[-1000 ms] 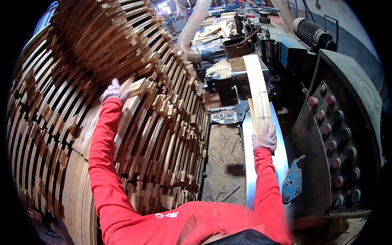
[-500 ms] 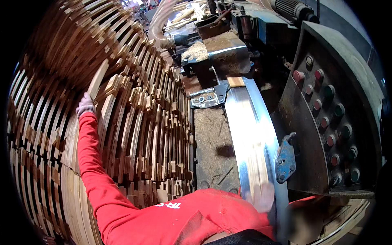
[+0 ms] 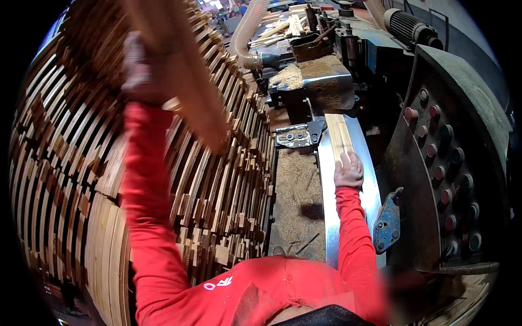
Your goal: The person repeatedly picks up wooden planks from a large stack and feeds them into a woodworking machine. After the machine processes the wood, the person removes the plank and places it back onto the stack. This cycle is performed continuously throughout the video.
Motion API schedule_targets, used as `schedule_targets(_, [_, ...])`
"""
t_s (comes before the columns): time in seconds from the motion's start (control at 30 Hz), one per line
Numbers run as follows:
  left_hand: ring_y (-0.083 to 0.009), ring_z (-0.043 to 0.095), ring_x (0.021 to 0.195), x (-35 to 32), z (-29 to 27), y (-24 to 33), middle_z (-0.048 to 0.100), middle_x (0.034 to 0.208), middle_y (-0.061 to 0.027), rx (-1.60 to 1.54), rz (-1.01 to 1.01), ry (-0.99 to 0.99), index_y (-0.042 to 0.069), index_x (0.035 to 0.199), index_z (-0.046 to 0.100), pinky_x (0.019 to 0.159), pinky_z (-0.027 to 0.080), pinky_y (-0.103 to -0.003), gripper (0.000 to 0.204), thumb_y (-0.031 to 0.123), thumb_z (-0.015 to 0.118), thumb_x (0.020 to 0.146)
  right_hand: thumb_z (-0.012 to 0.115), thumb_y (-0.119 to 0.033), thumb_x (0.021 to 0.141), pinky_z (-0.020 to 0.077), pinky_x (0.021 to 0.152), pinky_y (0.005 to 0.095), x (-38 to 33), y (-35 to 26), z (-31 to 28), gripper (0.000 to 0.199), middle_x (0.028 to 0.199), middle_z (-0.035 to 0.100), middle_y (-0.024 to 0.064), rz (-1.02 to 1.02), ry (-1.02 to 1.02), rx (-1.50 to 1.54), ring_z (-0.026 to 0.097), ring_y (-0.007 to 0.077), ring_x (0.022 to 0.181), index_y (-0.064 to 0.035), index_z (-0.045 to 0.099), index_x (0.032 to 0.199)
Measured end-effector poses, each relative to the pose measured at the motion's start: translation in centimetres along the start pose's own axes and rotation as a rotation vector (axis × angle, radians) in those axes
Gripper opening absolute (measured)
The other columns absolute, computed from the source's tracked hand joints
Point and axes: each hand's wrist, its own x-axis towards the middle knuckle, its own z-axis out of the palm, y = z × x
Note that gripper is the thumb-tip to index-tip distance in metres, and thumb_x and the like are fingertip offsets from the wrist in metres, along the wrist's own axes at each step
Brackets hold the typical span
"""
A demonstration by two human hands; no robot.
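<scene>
My left hand [image 3: 142, 70], smeared by motion, is raised over the stacked wood and closed round a wooden board [image 3: 190, 81]. The board hangs tilted toward me, wide and blurred at close range; whether it is a single piece I cannot tell. To the right, my right hand [image 3: 349, 170] is wrapped over the near end of some pale wooden strips [image 3: 338, 132]. These strips lie side by side, lengthwise on a shiny metal bed [image 3: 365, 202]. Their far ends reach the sawdust-covered machine housing [image 3: 326, 81].
Tall stacks of curved wooden slats [image 3: 217, 185] fill the left side. A metal bracket [image 3: 296, 136] sits left of the bed, a blue clamp plate [image 3: 387, 220] right of it. Further right stands a button panel [image 3: 451, 163]. A ribbed hose [image 3: 247, 32] rises behind.
My left hand has lifted the board off the stack, up and toward the right. My right hand has moved forward along the bed with the strips, up to the machine housing.
</scene>
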Motion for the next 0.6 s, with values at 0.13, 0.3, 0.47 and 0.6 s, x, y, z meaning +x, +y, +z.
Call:
schedule_targets(0.13, [-0.0218, 0.053, 0.11, -11.5, 16.5, -6.1, 0.053, 0.123, -0.0119, -0.21, -0.147, 0.04, 0.002, 0.131, 0.04, 0.096, 0.045, -0.035, 0.06, 0.019, 0.071, 0.083, 0.069, -0.03, 0.079, 0.0415, 0.103, 0.041, 4.7, -9.9, -6.3, 0.07, 0.139, 0.043, 0.0162, -0.188, 0.12, 0.628, 0.048, 0.0309, 0.124, -0.0016, 0.04, 0.137])
schedule_targets(0.3, [-0.0191, 0.06, 0.1, -26.4, 22.3, -9.9, 0.063, 0.106, -0.0136, -0.282, -1.09, -0.419, 0.001, 0.119, 0.054, 0.082, 0.052, -0.032, 0.046, 0.029, 0.067, 0.085, 0.073, -0.02, 0.058, 0.0457, 0.085, 0.0493, -8.0, -7.8, -16.2, 0.085, 0.121, 0.047, 0.0202, 0.224, -0.368, -0.004, 0.052, 0.0417, 0.101, -0.0121, 0.042, 0.136])
schedule_targets(0.47, [-0.0211, 0.064, 0.091, -37.8, 24.4, -7.2, 0.07, 0.093, -0.0102, 0.048, -1.145, -1.012, 0.007, 0.094, 0.071, 0.082, 0.05, -0.031, 0.064, 0.066, 0.047, 0.085, 0.077, -0.038, 0.062, 0.0481, 0.083, 0.0529, -23.7, -6.3, -30.7, 0.074, 0.122, 0.051, 0.0284, 0.593, -0.554, -0.245, 0.056, 0.0466, 0.1, -0.0095, 0.052, 0.125])
schedule_targets(0.6, [-0.0139, 0.06, 0.079, -37.1, 23.9, -8.8, 0.066, 0.089, -0.0073, -0.18, -1.192, -0.624, 0.003, 0.115, 0.06, 0.069, 0.051, -0.029, 0.052, 0.048, 0.058, 0.089, 0.076, -0.041, 0.065, 0.0459, 0.092, 0.0508, -19.9, -5.8, -28.4, 0.082, 0.124, 0.051, 0.0281, 0.138, -0.328, -0.209, 0.053, 0.0461, 0.11, -0.0096, 0.048, 0.135])
